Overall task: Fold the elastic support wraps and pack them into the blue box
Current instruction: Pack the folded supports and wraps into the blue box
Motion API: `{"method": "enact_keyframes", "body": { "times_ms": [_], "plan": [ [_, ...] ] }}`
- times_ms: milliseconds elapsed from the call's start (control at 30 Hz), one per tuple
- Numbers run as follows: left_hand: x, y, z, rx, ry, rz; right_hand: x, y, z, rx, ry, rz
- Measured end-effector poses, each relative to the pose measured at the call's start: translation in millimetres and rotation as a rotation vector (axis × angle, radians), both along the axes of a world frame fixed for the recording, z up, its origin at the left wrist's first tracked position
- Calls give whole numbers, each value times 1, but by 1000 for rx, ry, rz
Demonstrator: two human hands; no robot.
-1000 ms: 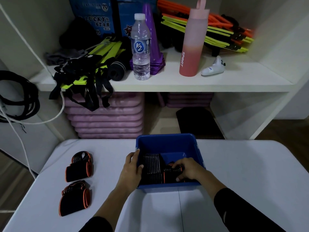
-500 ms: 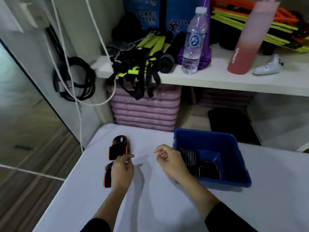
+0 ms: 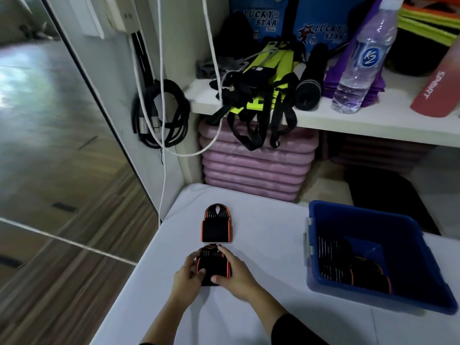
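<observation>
The wrap (image 3: 214, 266) is held near the left edge of the table (image 3: 261, 220), its long axis run near-to-far, looped end pointed at the far edge. It is pinched between the left hand (image 3: 188, 276), curled on its left side, and the right hand (image 3: 236, 273), curled over its right.

Left: flat black orange-edged elastic wrap (image 3: 216, 227) on the white bench (image 3: 268, 245).
Centre: bare bench strip, open passage.
Right: blue plastic box (image 3: 373, 298), raised walls, open top; folded wraps (image 3: 348, 267) cover part of its floor.
Behind: white shelf (image 3: 373, 120), black straps (image 3: 249, 130) dangling.
</observation>
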State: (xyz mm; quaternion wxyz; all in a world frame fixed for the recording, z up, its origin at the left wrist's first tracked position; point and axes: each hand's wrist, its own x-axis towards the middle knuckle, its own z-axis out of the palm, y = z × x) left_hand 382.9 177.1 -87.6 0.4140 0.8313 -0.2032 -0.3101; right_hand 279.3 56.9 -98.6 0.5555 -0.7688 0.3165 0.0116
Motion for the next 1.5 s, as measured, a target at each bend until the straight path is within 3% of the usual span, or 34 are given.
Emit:
{"method": "enact_keyframes", "body": {
  "times_ms": [367,633,867,1133,1500],
  "plan": [
    [-7,-3,6,-116,-37,-82,-16,-5,9,-28,-85,-102],
    [-41,-47,51,-297,-286,-144,-95,-45,95,-163,-250,-221],
    [-93,-110,72,-319,-367,-392,-185,-106,154,-301,-271,-361],
    [-137,-174,64,-250,-357,-562,-254,-180,122,-263,-143,-541],
    [-146,-191,56,-197,-512,-561,-246,-232,66,-198,75,-400]
  ]
}}
